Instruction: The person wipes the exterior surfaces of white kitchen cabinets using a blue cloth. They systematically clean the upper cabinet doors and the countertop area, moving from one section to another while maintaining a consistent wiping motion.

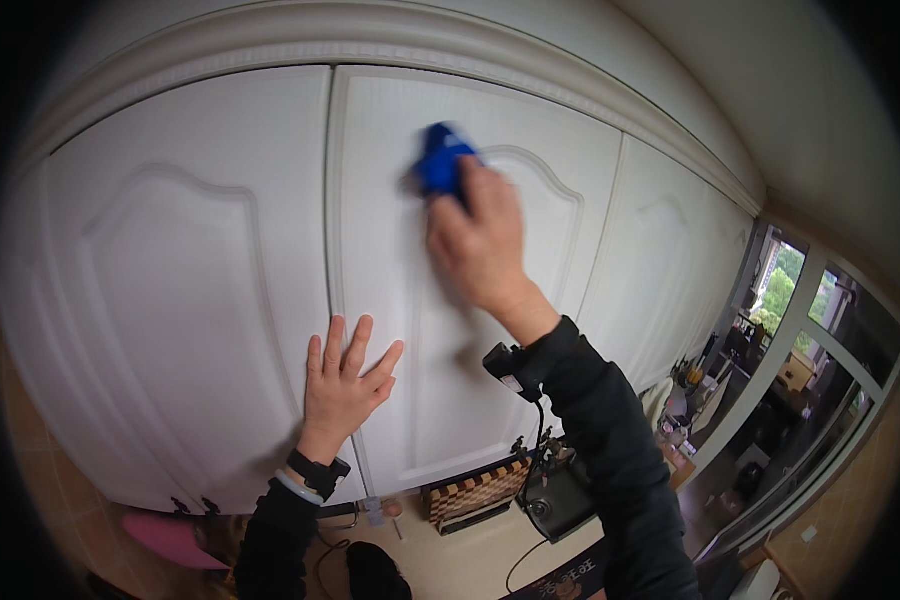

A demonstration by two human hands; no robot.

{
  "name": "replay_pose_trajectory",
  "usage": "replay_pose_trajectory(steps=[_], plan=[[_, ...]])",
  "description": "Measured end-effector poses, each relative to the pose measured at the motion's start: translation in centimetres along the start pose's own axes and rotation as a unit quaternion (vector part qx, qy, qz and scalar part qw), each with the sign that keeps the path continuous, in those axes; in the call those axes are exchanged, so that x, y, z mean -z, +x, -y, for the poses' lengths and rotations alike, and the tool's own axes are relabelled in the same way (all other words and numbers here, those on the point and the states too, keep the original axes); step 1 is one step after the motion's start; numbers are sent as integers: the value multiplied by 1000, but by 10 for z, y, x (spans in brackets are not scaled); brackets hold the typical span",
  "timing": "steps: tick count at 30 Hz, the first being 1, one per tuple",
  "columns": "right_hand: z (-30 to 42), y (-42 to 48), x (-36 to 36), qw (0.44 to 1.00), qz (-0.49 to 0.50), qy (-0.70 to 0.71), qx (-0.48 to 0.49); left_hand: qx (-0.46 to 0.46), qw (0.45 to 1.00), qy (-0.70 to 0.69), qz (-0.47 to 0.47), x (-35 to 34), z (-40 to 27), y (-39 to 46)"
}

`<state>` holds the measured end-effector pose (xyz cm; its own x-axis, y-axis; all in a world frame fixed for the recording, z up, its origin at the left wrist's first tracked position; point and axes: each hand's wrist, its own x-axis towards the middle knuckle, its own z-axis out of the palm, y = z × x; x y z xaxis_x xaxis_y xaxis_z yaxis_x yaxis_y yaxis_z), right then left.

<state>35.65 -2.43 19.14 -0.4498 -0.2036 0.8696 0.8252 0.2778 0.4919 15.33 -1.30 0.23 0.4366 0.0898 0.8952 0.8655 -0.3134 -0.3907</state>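
Observation:
White cabinet doors (375, 247) with raised arched panels fill most of the head view. My right hand (484, 240) grips a blue cloth (444, 161), slightly blurred, against the upper part of the middle door, beside the top of its arch. Lower down and to the left, my left hand (349, 390) lies with fingers spread on the doors, across the seam between the left and middle ones. It holds nothing. Black straps with small devices are on both wrists, and a cable hangs from the right one.
Below the doors are a checkered wooden board (480, 491), a black appliance (562, 499) with a cable, and a pale surface (420, 547). A pink object (169, 540) is at lower left. A glazed door frame (784, 352) and cluttered items stand at right.

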Motion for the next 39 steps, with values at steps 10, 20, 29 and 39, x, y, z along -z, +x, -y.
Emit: replay_pose_trajectory(steps=[10,20,29,39], plan=[[-63,-63,30,970,-17,-136,-202,-2,1000,-12,4,2,-1,1],[-52,-112,53,965,54,-116,-228,-4,1000,-2,2,1,1,0],[-14,-184,53,952,64,-118,-275,-7,1000,11,-1,-4,-2,-1],[145,-392,92,822,234,7,-519,-11,1000,20,-11,-9,-3,7]])
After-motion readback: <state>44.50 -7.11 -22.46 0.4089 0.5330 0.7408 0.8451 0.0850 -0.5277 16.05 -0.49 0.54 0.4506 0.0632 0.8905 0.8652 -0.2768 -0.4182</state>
